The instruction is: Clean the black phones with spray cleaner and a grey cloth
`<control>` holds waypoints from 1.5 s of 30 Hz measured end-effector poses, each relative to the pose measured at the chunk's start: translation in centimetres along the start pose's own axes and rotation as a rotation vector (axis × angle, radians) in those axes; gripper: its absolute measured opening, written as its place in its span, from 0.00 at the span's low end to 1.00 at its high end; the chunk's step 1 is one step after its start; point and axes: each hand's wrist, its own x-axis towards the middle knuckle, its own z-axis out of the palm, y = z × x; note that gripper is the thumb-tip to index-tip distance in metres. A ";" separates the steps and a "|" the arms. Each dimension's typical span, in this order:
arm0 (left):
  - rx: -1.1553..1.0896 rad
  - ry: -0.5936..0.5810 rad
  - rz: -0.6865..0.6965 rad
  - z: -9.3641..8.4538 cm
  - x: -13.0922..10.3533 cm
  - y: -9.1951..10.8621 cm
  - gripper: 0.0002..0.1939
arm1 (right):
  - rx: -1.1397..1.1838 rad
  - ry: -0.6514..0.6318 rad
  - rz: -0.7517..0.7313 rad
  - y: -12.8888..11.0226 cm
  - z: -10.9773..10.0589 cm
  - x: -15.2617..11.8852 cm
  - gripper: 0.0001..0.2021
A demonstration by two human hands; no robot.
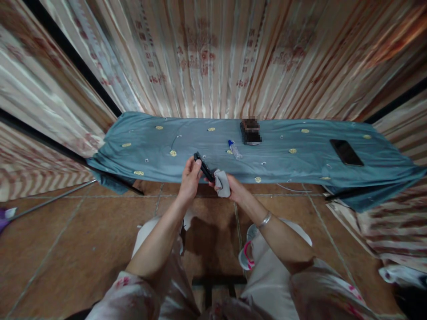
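Note:
A slim, long black object [204, 167] is held slantwise over the table's front edge; its exact kind is not clear. My left hand [190, 178] grips its upper end between thumb and fingers. At the lower end, my right hand [235, 188] is closed on a folded grey cloth [222, 183], which lies against the black object. Some right-hand fingers are hidden behind the cloth. Just beyond my hands, a small clear bottle with a blue cap [235, 150] lies on its side on the blue tablecloth [187, 133].
Behind the bottle is a dark box-like item [251, 132], partly blurred out. A black smartphone [346, 152] lies flat on the right. Pleated curtains [200, 58] hang behind the table, with black frame bars [73, 58] at the sides. Below is a tiled floor [110, 222].

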 end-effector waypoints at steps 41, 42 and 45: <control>0.029 -0.409 -0.624 -2.9 -2.3 -0.1 0.41 | -0.551 -0.276 -0.287 -4.7 -2.3 -3.1 0.23; 0.037 -0.415 -0.635 -2.8 -2.5 -0.1 0.41 | -0.580 -0.282 -0.287 -4.7 -2.4 -3.3 0.24; 0.048 -0.434 -0.691 -2.6 -3.0 -0.3 0.38 | -0.628 -0.278 -0.291 -4.7 -2.6 -3.6 0.26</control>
